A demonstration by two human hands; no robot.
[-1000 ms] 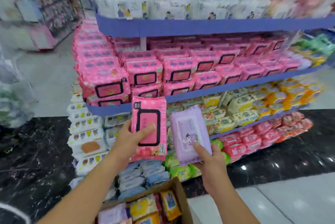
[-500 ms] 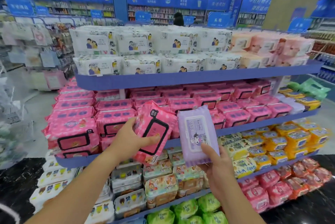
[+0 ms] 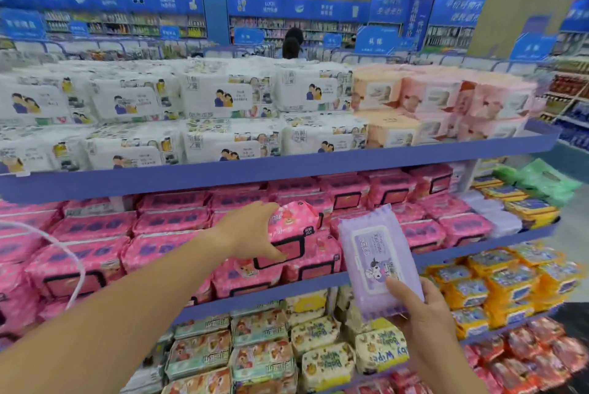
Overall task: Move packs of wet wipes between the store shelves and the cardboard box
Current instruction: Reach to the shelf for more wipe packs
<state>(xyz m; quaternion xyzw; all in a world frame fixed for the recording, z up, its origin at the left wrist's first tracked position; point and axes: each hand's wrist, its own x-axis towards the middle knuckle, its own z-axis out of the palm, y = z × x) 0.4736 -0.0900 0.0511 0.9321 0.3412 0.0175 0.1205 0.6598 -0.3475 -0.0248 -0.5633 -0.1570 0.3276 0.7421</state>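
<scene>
A pink pack (image 3: 294, 228) of wet wipes is gripped in the left hand (image 3: 248, 234), thumb under its front and fingers curled over the top. It's tipped at an angle right on the pile of matching pink packs (image 3: 95, 228) on the middle shelf (image 3: 306, 287). Just to the right, a purple pack (image 3: 373, 253) with a cartoon on the label is held upright in the right hand (image 3: 427, 320), pinched at its lower end, out in front of that shelf's blue edge. Above, the top shelf (image 3: 287, 167) is stacked with white packs (image 3: 223, 97) and peach packs (image 3: 414, 97). Below, cream packs (image 3: 328, 358) and yellow packs (image 3: 510, 282) are lined up.
</scene>
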